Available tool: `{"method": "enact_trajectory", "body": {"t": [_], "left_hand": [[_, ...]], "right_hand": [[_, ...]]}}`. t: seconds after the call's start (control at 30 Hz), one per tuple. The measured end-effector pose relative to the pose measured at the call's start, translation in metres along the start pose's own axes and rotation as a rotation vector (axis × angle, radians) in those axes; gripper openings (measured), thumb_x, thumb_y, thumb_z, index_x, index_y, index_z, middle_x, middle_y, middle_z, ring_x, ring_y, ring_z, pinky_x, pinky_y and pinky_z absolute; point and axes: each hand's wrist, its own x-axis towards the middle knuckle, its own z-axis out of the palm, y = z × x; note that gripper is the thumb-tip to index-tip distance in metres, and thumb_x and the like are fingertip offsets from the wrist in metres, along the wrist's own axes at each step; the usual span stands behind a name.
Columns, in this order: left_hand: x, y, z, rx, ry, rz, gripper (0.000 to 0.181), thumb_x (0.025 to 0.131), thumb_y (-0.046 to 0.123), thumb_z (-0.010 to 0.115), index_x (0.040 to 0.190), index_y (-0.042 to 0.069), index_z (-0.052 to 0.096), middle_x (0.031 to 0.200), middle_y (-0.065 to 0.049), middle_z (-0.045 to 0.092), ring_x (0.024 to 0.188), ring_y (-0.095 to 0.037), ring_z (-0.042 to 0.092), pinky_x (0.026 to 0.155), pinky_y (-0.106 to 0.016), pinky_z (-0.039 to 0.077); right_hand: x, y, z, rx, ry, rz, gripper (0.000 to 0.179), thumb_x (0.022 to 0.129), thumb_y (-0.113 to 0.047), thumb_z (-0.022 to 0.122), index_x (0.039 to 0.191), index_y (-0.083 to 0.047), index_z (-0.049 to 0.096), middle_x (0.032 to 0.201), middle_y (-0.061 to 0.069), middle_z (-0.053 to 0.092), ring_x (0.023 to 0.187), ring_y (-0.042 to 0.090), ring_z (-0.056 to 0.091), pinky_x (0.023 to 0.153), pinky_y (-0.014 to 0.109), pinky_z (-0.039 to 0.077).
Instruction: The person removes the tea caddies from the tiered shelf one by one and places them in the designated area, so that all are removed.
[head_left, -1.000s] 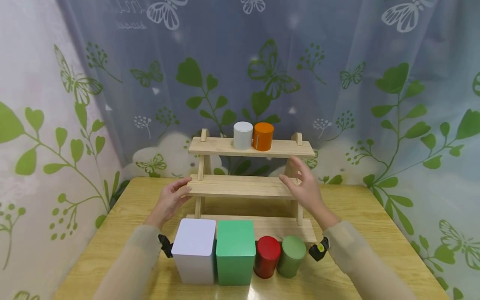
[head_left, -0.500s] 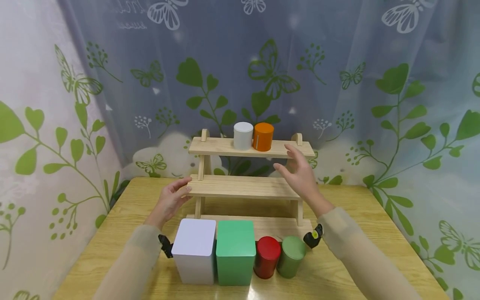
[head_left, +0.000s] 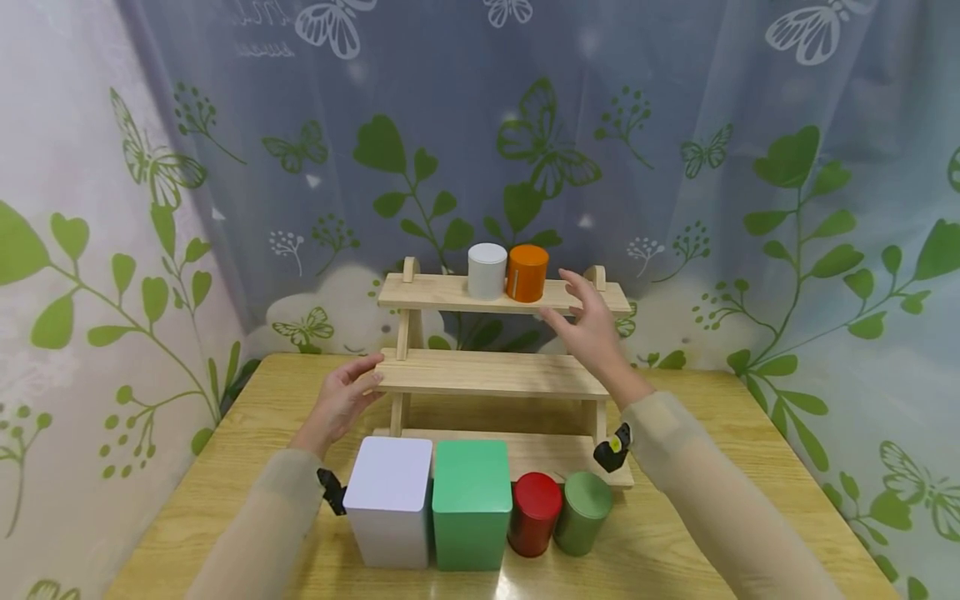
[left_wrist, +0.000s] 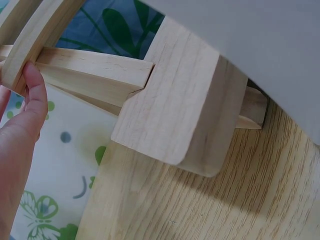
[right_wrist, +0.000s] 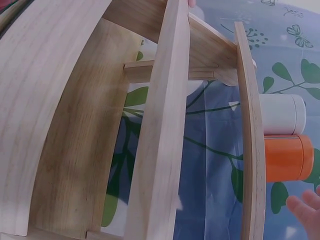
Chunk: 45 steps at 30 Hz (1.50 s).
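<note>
The left hand [head_left: 341,402] pinches the middle shelf [head_left: 487,372] at its 9 o'clock end. The right hand [head_left: 592,332], empty, fingers parted, nears the orange can [head_left: 526,279], at its 10 o'clock on the top shelf [head_left: 427,292]; the white can [head_left: 486,277] stands at the orange can's 9 o'clock. At 6 o'clock, on the surface [head_left: 675,425]: white box [head_left: 390,500], green box [head_left: 471,504], red can [head_left: 533,517], green can [head_left: 582,515].

orange can [head_left: 527,279], white can [head_left: 487,277], curtain [head_left: 442,75] — butterfly-patterned

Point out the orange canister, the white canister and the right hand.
Orange canister [head_left: 529,279]: head view, side wall.
White canister [head_left: 487,278]: head view, side wall.
Right hand [head_left: 591,327]: head view, middle of the hand.
</note>
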Motion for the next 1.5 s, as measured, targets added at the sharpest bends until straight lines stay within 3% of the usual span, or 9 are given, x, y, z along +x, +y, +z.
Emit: {"method": "enact_trajectory", "body": {"t": [0.37,0.63,0.83,1.2,1.5], "left_hand": [[0.009,-0.015,-0.009,-0.043,0.021,0.003,0.051,0.091,0.004,0.058,0.136,-0.009,0.037,0.135,-0.015,0.036,0.1,-0.015,0.055,0.082,-0.028,0.049],[0.011,-0.016,-0.012,-0.025,0.032,0.026,0.05,0.09,0.007,0.061,0.133,-0.008,0.041,0.13,-0.01,0.042,0.101,-0.017,0.055,0.082,-0.028,0.05],[0.01,-0.015,-0.011,-0.024,0.023,0.031,0.051,0.089,0.007,0.062,0.133,-0.008,0.042,0.131,-0.012,0.041,0.1,-0.016,0.055,0.082,-0.029,0.05],[0.011,-0.016,-0.012,-0.022,0.0,0.026,0.053,0.09,0.007,0.06,0.135,-0.01,0.037,0.136,-0.017,0.036,0.099,-0.015,0.055,0.081,-0.027,0.049],[0.01,-0.014,-0.01,-0.001,0.017,0.03,0.05,0.089,0.01,0.063,0.132,-0.007,0.043,0.131,-0.01,0.042,0.102,-0.017,0.054,0.082,-0.029,0.049]], "right_hand": [[0.015,0.0,0.007,-0.034,0.017,0.012,0.062,0.086,-0.03,0.067,0.138,-0.008,0.041,0.14,0.011,0.039,0.125,0.03,0.039,0.095,0.049,0.04],[0.032,-0.006,0.012,-0.097,0.016,-0.006,0.06,0.086,-0.029,0.067,0.136,-0.006,0.043,0.142,0.014,0.036,0.126,0.029,0.037,0.096,0.048,0.039],[0.045,-0.004,0.015,-0.144,0.014,-0.02,0.062,0.086,-0.03,0.067,0.136,-0.005,0.043,0.141,0.013,0.038,0.128,0.028,0.035,0.101,0.044,0.034],[0.059,0.001,0.021,-0.176,-0.003,0.078,0.062,0.087,-0.032,0.065,0.138,-0.007,0.041,0.142,0.012,0.037,0.131,0.026,0.031,0.106,0.043,0.028],[0.065,0.005,0.028,-0.161,-0.01,0.101,0.058,0.087,-0.03,0.066,0.134,-0.005,0.044,0.138,0.014,0.04,0.128,0.028,0.035,0.105,0.042,0.03]]}}
